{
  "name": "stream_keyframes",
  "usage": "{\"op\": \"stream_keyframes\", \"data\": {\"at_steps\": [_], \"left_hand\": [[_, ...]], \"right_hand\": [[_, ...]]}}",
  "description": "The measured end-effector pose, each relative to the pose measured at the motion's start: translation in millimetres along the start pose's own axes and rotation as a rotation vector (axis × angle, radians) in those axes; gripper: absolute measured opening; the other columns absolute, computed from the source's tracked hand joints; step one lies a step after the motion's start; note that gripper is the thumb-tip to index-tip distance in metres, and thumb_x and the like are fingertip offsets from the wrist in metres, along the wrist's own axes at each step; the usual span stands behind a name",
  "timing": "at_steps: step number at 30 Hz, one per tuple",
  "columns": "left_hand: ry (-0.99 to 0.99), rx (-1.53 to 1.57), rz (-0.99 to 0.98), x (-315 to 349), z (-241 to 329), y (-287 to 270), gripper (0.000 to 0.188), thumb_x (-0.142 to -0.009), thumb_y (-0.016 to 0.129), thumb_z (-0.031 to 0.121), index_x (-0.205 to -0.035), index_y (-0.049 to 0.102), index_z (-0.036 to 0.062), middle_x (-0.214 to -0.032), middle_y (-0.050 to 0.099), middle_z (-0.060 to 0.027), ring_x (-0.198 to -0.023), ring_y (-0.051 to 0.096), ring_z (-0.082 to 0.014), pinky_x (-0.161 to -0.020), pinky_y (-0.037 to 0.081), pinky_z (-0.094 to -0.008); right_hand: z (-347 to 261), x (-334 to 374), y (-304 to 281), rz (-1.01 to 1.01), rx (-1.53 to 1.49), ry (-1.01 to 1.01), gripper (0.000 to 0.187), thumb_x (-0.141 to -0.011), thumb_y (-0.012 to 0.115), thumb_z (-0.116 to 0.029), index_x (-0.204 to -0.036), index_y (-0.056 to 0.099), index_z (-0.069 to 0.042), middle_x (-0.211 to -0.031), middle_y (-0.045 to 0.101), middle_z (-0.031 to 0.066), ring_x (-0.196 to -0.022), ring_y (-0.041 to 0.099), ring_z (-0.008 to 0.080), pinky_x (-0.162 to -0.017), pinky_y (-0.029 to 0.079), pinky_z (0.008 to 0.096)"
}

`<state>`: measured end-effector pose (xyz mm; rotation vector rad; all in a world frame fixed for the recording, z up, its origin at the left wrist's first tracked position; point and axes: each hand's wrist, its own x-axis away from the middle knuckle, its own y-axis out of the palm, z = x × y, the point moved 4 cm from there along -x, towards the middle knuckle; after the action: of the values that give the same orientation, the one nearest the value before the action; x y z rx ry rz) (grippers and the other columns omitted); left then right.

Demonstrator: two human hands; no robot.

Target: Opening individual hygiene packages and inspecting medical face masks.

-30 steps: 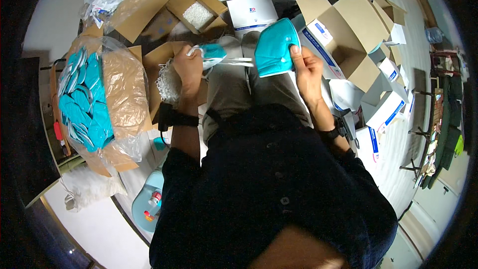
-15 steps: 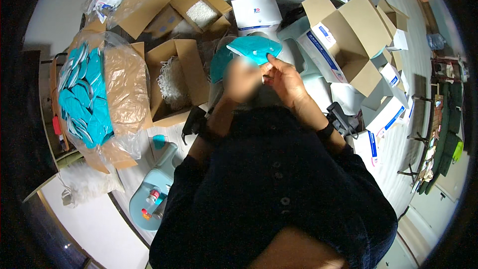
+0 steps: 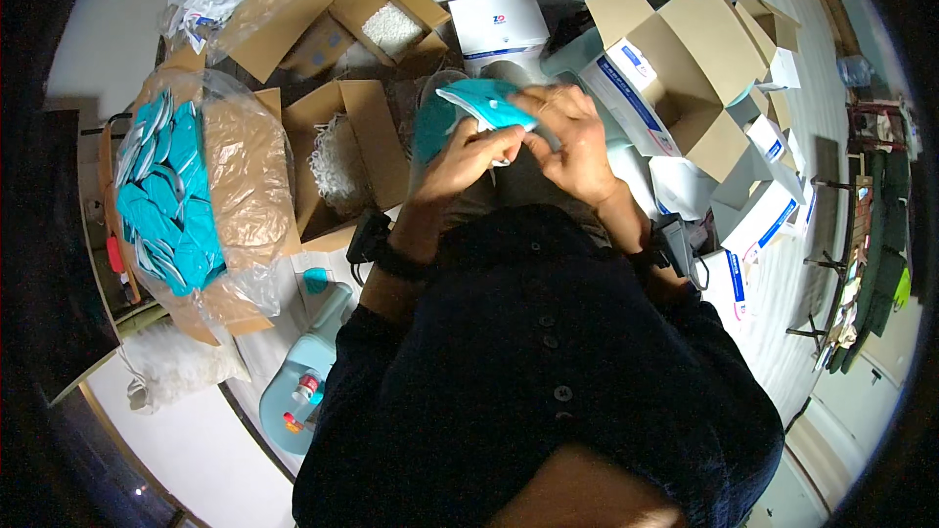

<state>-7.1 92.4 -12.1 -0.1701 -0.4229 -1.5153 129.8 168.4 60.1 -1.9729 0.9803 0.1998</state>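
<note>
A turquoise folded face mask with a white edge is held up in front of my lap. My left hand is closed, its thumb and fingers pinching the mask's lower edge. On the mask's right end lies my right hand, fingers bent over it and slightly blurred, thumb near my left fingertips. Behind these, more turquoise mask material shows on my lap. Whatever sits between the two thumbs is too small to make out.
At the left, a plastic-lined carton holds a heap of turquoise masks. Beside it a carton contains white loops; another holds small white pieces. An open white-and-blue box stands at right. A light-blue stool sits lower left.
My right fingers have lifted and curled over the mask's right end. The mask and my hands have shifted slightly, and my left thumb now shows on the mask's lower edge.
</note>
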Motion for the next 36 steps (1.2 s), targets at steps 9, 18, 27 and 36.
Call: {"op": "stream_keyframes", "data": {"at_steps": [9,18,27,36], "left_hand": [[0.213,-0.326,0.198,-9,-4,-6,0.032,-0.087,0.068,0.03,-0.092,0.063,-0.0014,-0.077,0.066,-0.0089,-0.061,0.058,-0.011,-0.058,0.047,-0.0278],[0.167,-0.567,0.11,-3,10,21,0.034,-0.083,0.07,0.031,-0.093,0.063,-0.001,-0.081,0.066,-0.0147,-0.072,0.064,-0.0233,-0.064,0.049,-0.0348],[0.131,-0.046,0.363,-9,-2,24,0.038,-0.096,0.055,0.031,-0.072,0.06,0.0018,-0.059,0.052,0.0025,-0.056,0.044,-0.0065,-0.05,0.037,-0.0284],[0.5,-0.221,0.593,-8,-24,30,0.029,-0.088,0.063,0.008,-0.06,0.056,0.0032,-0.056,0.051,0.004,-0.052,0.043,-0.0036,-0.045,0.032,-0.0251]], "right_hand": [[35,27,13,0.049,-0.502,0.666,0.013,-0.086,0.066,-0.01,-0.086,0.068,0.003,-0.072,0.063,0.0065,-0.064,0.054,0.0092,-0.06,0.044,0.0265],[37,33,16,0.036,-0.578,0.741,0.011,-0.089,0.063,-0.007,-0.088,0.066,0.003,-0.07,0.063,0.0017,-0.064,0.054,0.0064,-0.058,0.044,0.023],[43,36,33,0.148,-0.669,0.732,0.017,-0.091,0.063,-0.013,-0.085,0.062,0.003,-0.068,0.059,0.0005,-0.062,0.049,0.0065,-0.058,0.043,0.0237],[66,37,65,0.255,-0.713,0.774,0.013,-0.088,0.065,-0.011,-0.081,0.063,0.0,-0.071,0.061,0.0002,-0.064,0.05,0.0064,-0.061,0.043,0.0228]]}}
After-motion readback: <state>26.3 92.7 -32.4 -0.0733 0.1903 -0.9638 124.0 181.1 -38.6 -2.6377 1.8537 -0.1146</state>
